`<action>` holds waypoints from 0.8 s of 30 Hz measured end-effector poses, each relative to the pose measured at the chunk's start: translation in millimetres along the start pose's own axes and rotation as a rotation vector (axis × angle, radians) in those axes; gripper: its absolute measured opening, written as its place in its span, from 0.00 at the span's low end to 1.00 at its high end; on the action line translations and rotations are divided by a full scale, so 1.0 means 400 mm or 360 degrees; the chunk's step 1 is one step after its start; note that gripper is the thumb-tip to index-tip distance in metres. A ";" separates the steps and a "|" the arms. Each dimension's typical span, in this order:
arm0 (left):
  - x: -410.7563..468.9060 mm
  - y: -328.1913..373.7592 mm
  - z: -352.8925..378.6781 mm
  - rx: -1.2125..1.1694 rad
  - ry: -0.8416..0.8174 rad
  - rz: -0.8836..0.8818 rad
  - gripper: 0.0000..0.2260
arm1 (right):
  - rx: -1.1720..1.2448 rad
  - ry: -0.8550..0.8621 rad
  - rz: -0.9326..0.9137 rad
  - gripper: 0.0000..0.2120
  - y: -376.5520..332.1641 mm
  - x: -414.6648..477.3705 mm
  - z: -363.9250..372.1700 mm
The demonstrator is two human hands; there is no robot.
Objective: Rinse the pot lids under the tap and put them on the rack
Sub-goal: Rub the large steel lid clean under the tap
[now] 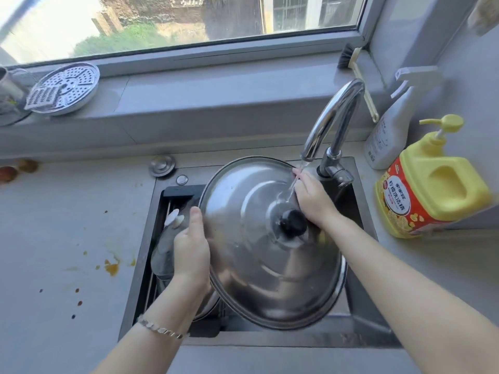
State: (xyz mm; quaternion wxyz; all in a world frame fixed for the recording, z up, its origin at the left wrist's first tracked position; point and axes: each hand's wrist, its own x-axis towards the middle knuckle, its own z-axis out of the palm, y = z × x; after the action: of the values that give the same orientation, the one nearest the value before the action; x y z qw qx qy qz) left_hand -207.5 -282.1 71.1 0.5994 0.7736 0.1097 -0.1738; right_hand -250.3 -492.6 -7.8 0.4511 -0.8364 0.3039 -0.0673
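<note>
- The steel lid [259, 252] fills most of the sink [270, 338], so the basin floor under it is out of sight.
- Left grip [190, 255]: only the thumb and the back show at the lid's rim. The fingers are tucked behind it.
- Right grip [310, 198]: the fingertips smear into the water, and I cannot tell whether anything sits under the palm.
- The rack [178, 191] is mostly covered by the left grip and the lid, and a glass lid [162, 252] on it shows only in part.
- Another steel rim [208, 306] peeks from under the steel lid, the rest hidden.
- The metal cup [8, 87] and a reddish fruit [6, 174] are cut off by the left edge.
- The spray bottle [386, 130] has a label too small to read.
</note>
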 end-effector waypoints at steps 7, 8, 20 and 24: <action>0.016 -0.022 0.045 0.0104 -0.0158 0.0032 0.21 | -0.0627 -0.0663 -0.0688 0.26 -0.159 -0.035 0.035; 0.017 -0.019 0.055 0.0077 -0.0141 0.0036 0.20 | -0.0786 -0.0691 -0.0713 0.28 -0.183 -0.058 0.053; 0.082 -0.007 0.047 -0.0008 -0.0024 0.0034 0.22 | 0.0257 0.0169 -0.0757 0.11 -0.008 -0.258 0.035; 0.080 -0.012 0.041 0.0173 -0.0145 0.0068 0.25 | 0.0731 0.0316 0.0853 0.23 0.098 -0.178 -0.013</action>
State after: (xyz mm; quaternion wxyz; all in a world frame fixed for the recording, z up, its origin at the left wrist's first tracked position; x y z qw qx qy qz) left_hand -182.3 -297.9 50.5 0.5646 0.7984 0.0560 -0.2018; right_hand -327.3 -471.8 -24.7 0.5972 -0.5934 0.5314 -0.0942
